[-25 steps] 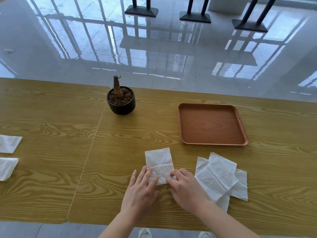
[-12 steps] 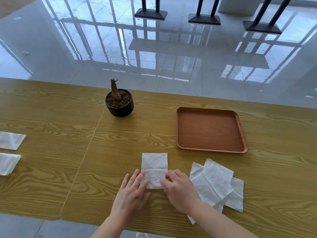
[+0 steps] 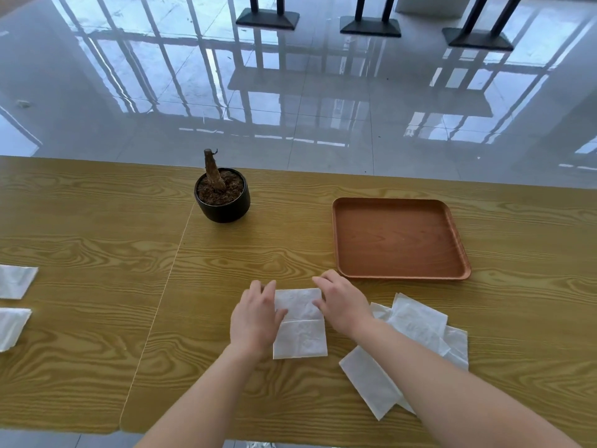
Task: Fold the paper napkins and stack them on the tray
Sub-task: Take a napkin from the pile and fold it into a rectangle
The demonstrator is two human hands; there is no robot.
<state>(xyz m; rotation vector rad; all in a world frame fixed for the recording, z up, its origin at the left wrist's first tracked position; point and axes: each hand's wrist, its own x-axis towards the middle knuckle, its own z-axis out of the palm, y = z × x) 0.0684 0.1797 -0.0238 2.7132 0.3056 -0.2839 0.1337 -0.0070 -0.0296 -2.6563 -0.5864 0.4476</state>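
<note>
A white paper napkin (image 3: 300,337) lies flat on the wooden table in front of me, with a crease across its middle. My left hand (image 3: 255,318) rests on the left edge of its far half. My right hand (image 3: 342,305) rests on the right edge of that half. The fingers of both hands reach to the far corners and look relaxed; motion blur hides whether they pinch the paper. The brown tray (image 3: 400,237) sits just beyond my right hand and holds nothing. A loose pile of white napkins (image 3: 416,321) lies under and beside my right forearm.
A black pot (image 3: 223,205) with a bare brown stump stands at the back, left of the tray. Two more napkins (image 3: 14,281) (image 3: 11,326) lie at the table's far left edge. A seam (image 3: 161,295) runs across the tabletop. Glossy tiled floor lies beyond.
Both hands have moved from the napkin's near edge up to its far half. The near half now lies uncovered, and the napkin shows flat with a middle crease.
</note>
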